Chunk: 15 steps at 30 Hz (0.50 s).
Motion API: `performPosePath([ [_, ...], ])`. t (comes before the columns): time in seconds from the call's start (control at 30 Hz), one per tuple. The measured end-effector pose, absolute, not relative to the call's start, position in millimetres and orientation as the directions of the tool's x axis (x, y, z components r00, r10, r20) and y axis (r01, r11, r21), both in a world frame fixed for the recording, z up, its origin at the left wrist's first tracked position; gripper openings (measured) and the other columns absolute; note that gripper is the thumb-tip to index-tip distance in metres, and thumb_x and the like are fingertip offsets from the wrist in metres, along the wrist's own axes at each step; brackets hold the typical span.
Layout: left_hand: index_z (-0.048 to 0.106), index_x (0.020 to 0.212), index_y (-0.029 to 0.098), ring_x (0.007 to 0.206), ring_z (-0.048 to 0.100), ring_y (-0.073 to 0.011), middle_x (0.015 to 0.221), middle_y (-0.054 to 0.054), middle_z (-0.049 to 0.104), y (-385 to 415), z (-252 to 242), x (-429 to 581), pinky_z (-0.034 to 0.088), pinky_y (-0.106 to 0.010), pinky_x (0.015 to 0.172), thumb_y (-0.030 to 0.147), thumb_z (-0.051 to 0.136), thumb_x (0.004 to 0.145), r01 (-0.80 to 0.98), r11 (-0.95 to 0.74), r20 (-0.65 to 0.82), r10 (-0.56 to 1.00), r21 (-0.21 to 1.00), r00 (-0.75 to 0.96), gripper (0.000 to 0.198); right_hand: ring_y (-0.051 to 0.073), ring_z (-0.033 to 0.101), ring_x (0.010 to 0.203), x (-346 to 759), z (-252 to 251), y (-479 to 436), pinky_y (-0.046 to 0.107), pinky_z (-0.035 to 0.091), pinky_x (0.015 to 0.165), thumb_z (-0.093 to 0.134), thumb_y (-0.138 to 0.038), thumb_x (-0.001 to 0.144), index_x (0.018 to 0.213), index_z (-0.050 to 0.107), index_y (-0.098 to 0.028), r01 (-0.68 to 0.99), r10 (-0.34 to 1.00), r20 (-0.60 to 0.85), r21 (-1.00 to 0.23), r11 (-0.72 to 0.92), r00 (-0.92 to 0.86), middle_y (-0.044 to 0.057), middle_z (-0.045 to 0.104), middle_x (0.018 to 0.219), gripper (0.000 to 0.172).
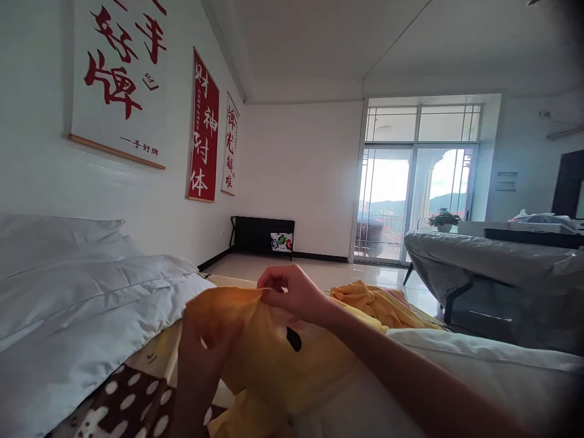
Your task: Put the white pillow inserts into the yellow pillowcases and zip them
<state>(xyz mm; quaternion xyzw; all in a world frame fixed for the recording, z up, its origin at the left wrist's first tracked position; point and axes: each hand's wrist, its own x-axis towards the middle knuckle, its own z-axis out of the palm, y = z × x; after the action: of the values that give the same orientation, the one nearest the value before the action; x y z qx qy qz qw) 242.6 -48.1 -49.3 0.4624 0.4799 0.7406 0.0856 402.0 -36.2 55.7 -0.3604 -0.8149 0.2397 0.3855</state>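
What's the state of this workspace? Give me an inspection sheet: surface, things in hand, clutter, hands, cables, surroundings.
Surface: bed with patterned sheet, brown dotted patch in front.
Job's things: yellow cloth, bunched, with a black mark.
Clutter: white pillows at left; white bedding at right.
Grippers: right hand pinches the cloth's upper edge; left hand, in shadow, holds it lower down.
Cables: nothing seen.
Surroundings: wall scrolls, covered table, glass balcony door.
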Motion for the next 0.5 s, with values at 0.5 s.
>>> performPosePath([
  [0.5, 0.062, 0.077, 0.019, 0.056, 0.050, -0.0118, 0.064, 0.003, 0.059, -58.0, -55.3, 257.7, 0.037, -0.019, 0.048, 0.037, 0.056, 0.066, 0.251, -0.618, 0.655, 0.610, 0.746, -0.445, 0.023, 0.009, 0.049, 0.066, 388.6, 34.5, -46.4, 0.021, 0.035, 0.065, 0.052, -0.015, 0.078, 0.069, 0.060, -0.018, 0.539, 0.554, 0.626, -0.243, 0.807, -0.548, -0.002, 0.060, 0.070, 0.012],
])
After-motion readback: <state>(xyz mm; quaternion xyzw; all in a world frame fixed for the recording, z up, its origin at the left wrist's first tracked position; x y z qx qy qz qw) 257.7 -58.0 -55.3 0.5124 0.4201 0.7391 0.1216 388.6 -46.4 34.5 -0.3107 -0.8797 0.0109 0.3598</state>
